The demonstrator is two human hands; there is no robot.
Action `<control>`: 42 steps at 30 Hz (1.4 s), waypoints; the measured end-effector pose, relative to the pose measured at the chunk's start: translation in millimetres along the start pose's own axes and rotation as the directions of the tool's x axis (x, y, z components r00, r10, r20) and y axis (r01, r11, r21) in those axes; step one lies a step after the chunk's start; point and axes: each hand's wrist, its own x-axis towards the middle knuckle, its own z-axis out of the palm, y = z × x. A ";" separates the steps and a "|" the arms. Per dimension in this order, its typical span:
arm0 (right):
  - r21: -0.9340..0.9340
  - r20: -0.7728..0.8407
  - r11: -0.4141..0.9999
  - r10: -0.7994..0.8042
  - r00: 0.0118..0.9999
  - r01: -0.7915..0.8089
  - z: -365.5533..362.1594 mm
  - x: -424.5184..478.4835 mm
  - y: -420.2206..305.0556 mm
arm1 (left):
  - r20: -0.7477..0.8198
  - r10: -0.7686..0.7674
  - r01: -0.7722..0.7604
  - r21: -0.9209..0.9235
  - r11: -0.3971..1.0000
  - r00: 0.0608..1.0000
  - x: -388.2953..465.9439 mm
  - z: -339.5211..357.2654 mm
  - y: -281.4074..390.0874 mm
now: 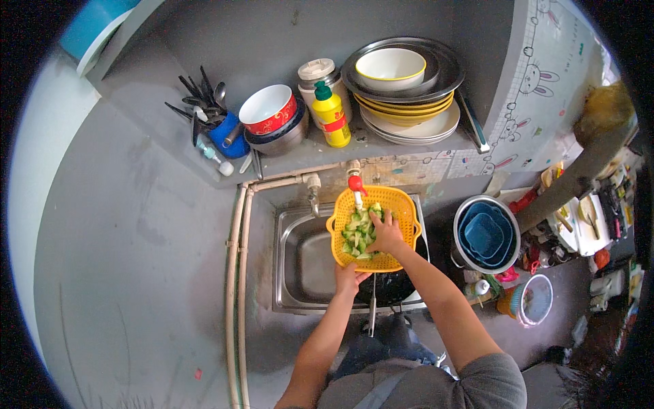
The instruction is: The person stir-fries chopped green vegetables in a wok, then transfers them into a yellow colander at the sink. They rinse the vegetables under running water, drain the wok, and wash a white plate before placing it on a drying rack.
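My left hand (348,279) grips the near rim of a yellow plastic colander (386,263), which is held above the stainless-steel sink (311,255). Cut broccoli pieces (357,232) lie heaped inside, towards the colander's left half. Over the right side of that heap, my right hand (387,234) touches the pieces with its fingers spread. A tap with a red handle (356,184) has its white spout directly over the broccoli; whether water runs is hard to tell. Below the colander, a dark wok (393,291) is partly hidden, its metal handle (372,309) pointing towards me.
A second tap (313,197) juts out over the sink's left part. Behind, a ledge holds a yellow squeeze bottle (332,120), stacked bowls and plates (409,115), and a blue utensil holder (232,138). Nested blue baskets in a metal pot (485,235) stand at right, near a bin (534,301).
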 end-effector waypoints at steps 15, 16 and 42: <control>-0.377 -0.035 0.720 -0.640 0.767 0.583 33.9 4.4 3.4 | 0.006 0.045 -0.045 -0.024 0.999 0.999 5.7 -2.7 -7.5; -0.401 0.020 0.727 -0.601 0.799 0.557 30.2 6.0 3.4 | -0.008 0.044 -0.044 -0.028 0.999 0.999 5.2 -3.7 -7.8; 0.061 0.225 0.743 -0.661 0.716 0.666 19.5 0.4 -11.8 | -0.020 0.045 -0.047 -0.064 0.997 0.999 25.8 -15.0 -7.6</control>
